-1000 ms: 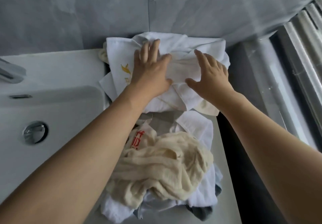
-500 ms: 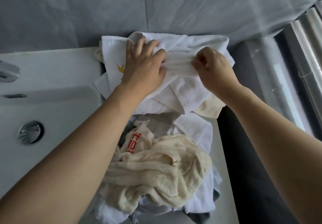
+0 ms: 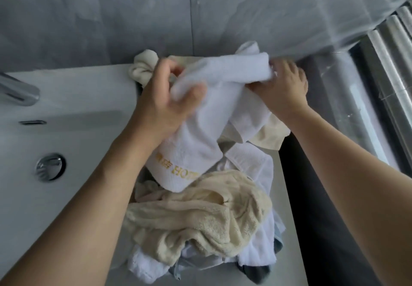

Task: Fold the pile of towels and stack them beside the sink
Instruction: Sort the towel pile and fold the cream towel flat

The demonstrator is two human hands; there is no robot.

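The white towel (image 3: 214, 112) with gold lettering is lifted above the surface (image 3: 283, 248) to the right of the sink (image 3: 66, 152), stretched between both hands. The left hand (image 3: 165, 100) grips its bunched left end, fingers curled round the cloth and thumb pressed in from below, wrist bent, forearm coming up from the lower left. The right hand (image 3: 283, 89) holds the rolled right end, back of the hand facing up; its fingertips are hidden behind the cloth, so the exact grip cannot be made out. The towel's lower part hangs down toward the sink's right rim, and its lettering is partly covered by the heap below. Beneath it lie more white and cream towels, edges only partly visible. Nearer the camera, still right of the sink, is the unfolded pile (image 3: 200, 223), topped by a crumpled cream towel; a grey piece shows at its bottom edge. A tap (image 3: 20, 92) is cut off by the frame behind the sink. Motion blur softens the hands.
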